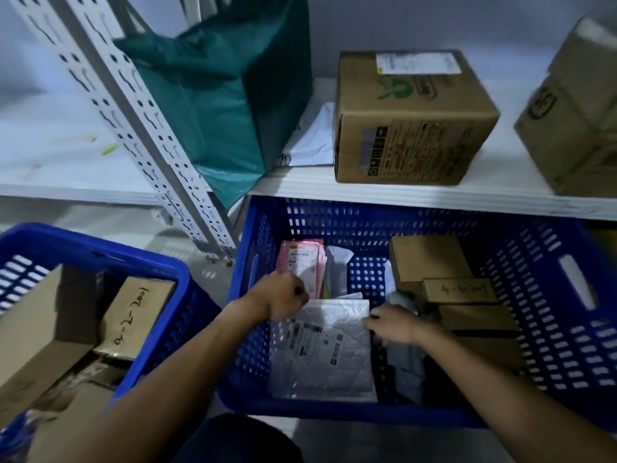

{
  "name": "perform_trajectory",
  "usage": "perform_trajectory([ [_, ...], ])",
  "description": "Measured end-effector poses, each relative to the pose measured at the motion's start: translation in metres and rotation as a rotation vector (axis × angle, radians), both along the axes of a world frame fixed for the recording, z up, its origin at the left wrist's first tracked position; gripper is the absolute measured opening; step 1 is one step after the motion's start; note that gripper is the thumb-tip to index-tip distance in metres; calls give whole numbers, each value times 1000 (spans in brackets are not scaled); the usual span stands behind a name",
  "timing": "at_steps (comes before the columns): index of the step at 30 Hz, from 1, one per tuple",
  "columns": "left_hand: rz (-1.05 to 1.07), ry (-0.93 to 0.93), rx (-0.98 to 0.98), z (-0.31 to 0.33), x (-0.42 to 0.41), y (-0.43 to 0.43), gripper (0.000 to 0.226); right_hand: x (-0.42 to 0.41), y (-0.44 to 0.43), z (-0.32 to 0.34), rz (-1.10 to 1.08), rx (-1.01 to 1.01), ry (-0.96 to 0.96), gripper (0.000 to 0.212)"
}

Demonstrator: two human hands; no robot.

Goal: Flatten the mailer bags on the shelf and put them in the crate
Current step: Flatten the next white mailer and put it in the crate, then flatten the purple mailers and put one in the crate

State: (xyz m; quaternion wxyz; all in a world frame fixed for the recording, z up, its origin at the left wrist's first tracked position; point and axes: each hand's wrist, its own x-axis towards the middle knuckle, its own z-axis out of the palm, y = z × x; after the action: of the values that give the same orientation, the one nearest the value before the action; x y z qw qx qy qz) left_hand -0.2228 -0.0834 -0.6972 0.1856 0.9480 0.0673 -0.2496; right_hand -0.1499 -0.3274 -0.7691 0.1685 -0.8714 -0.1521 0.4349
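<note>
Fingers of the left hand [283,297] and right hand [390,324] pinched far corners of the mailer bag [322,352] inside the crate [551,295]; it looked light, limp, slippery, best held by its edges.

Dim, bluish light, soft motion blur throughout, wide-angle bending at edges, dark lower corners
</note>
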Motion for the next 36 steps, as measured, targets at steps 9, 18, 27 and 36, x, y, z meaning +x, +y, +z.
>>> perform_trajectory([
  [9,401,-362,-504,106,39,30,23,-2,17,95,-458,482,-83,21],
  [18,552,-356,-729,268,20,37,18,-14,37,276,-526,485,-226,16],
  [27,386,-315,-611,482,48,12,26,-1,28,509,-526,432,-316,23],
  [36,199,-332,-572,643,76,-14,24,17,5,684,-659,407,-412,22],
])
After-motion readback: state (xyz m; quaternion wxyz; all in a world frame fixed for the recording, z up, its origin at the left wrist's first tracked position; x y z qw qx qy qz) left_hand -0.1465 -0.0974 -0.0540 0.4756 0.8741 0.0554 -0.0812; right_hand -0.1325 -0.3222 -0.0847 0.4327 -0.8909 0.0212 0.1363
